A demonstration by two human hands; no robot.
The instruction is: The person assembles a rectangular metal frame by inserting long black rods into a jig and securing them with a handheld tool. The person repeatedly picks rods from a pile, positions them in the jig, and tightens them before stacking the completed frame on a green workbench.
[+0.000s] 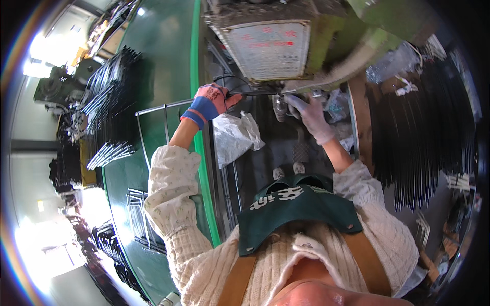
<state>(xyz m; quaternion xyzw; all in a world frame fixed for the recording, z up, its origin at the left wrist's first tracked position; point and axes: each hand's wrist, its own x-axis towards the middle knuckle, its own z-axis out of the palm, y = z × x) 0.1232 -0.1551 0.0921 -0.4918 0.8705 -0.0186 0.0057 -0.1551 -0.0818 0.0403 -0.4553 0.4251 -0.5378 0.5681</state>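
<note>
My left hand (211, 102), in a pink and blue work glove, grips a thin metal tube frame (165, 106). The frame's bent, lighter part reaches left over the green table, and a dark bar of it runs right under the machine head (268, 49). My right hand (314, 118), in a pale thin glove, is at the bar's right end beside the metal lower tool post (279, 107). Its fingertips are bent close to the post; whether they pinch a small part cannot be made out. The machine's upper tool is mostly hidden.
A green-topped table (168, 49) with a bright green edge runs along my left, bearing stacks of dark rods (111, 88) and wire frames (143, 220). A white plastic bag (235, 134) hangs at its edge. Many dark rods (417, 130) lie at right. A pedal (301, 152) is near my feet.
</note>
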